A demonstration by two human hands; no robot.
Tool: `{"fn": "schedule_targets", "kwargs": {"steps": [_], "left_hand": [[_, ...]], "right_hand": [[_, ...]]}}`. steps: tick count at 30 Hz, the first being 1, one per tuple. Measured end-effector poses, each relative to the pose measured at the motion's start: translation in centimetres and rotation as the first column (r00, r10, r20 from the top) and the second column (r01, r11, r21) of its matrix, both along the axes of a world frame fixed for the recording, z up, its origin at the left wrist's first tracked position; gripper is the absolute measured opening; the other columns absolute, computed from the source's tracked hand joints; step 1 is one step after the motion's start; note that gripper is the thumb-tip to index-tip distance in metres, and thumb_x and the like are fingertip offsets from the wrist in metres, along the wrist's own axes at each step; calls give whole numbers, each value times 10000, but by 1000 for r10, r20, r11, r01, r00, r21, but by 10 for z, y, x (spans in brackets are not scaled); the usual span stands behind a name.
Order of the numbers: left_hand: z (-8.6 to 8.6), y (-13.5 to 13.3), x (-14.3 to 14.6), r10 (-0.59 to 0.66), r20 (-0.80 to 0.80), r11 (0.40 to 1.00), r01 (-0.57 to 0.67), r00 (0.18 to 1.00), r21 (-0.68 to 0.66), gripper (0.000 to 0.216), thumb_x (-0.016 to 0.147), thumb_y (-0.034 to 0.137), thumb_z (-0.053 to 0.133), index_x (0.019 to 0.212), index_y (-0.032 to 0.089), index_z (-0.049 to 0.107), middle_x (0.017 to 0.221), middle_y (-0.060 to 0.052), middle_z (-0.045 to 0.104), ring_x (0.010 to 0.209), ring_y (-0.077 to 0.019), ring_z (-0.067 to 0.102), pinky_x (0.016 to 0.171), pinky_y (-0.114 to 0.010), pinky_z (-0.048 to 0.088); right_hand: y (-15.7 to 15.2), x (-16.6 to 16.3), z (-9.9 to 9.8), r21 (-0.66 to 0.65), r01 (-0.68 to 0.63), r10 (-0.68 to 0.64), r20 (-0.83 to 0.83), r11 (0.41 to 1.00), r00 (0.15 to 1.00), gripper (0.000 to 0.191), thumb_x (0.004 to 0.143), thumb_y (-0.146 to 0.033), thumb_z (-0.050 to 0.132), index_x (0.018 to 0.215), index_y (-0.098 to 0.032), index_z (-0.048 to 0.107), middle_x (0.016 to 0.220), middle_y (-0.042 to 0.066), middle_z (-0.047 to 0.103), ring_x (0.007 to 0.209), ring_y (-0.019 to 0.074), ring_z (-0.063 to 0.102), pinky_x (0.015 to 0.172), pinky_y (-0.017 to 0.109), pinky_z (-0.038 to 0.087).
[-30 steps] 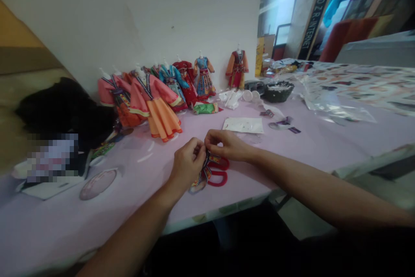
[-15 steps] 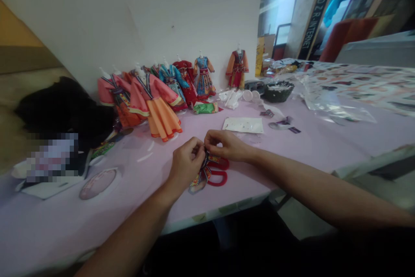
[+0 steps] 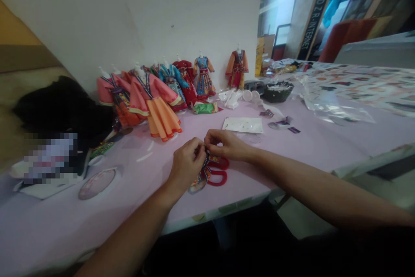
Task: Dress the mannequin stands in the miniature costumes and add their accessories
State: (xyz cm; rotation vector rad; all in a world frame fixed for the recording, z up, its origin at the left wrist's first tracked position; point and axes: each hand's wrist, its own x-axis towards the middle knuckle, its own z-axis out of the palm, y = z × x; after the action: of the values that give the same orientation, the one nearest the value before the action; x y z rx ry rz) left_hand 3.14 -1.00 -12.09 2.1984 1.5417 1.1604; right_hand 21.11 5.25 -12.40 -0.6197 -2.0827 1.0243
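My left hand (image 3: pixel 187 163) and my right hand (image 3: pixel 225 144) meet above the pink table (image 3: pixel 311 147), both pinched on a small patterned piece of doll clothing (image 3: pixel 201 176) with a colourful trim. It hangs down from my fingers onto the table. Red-handled scissors (image 3: pixel 218 171) lie under and just right of the cloth, partly hidden by my hands.
A row of small doll dresses on white stands (image 3: pixel 155 95) lines the wall. A white card (image 3: pixel 243 125), scraps, a dark bowl (image 3: pixel 278 91) and clear plastic wrap (image 3: pixel 333 106) lie further right. A black bag (image 3: pixel 61 110) and a round disc (image 3: pixel 96 183) lie at the left.
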Motion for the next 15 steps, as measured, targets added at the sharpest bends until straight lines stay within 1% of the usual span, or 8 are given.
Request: {"fn": "schedule_targets", "kwargs": {"steps": [5,8,11,15], "left_hand": [[1,1,1,-11,151,997,23,988,-79,96,869,232,533,809,215,607,726,35,641,690,-135,615,663,-247,473],[-1,3,1,-8,217,991,37,976,-132,99,883,260,542,845,209,618,746,31,639,692,-135,609,652,-249,467],[-4,6,0,-27,289,983,77,957,-164,120,895,290,546,895,202,628,792,17,652,718,-139,610,664,-256,470],[-3,9,-2,-21,395,973,110,918,-205,127,882,321,571,881,200,608,777,23,621,679,-127,574,632,-248,452]], "right_hand": [[4,-1,-2,-121,-61,53,-68,991,996,38,788,-169,580,821,-174,564,713,-35,560,643,105,487,596,230,382],[7,-1,-3,-167,-70,50,-117,983,992,48,769,-182,592,809,-169,567,704,-39,548,639,102,477,588,232,367],[11,-1,-3,-176,-46,23,-135,983,991,42,747,-180,592,782,-169,571,692,-42,540,640,102,468,596,237,364],[17,1,-1,-189,17,-46,-150,982,988,59,703,-176,605,754,-172,577,682,-38,570,658,117,510,635,254,396]]}}
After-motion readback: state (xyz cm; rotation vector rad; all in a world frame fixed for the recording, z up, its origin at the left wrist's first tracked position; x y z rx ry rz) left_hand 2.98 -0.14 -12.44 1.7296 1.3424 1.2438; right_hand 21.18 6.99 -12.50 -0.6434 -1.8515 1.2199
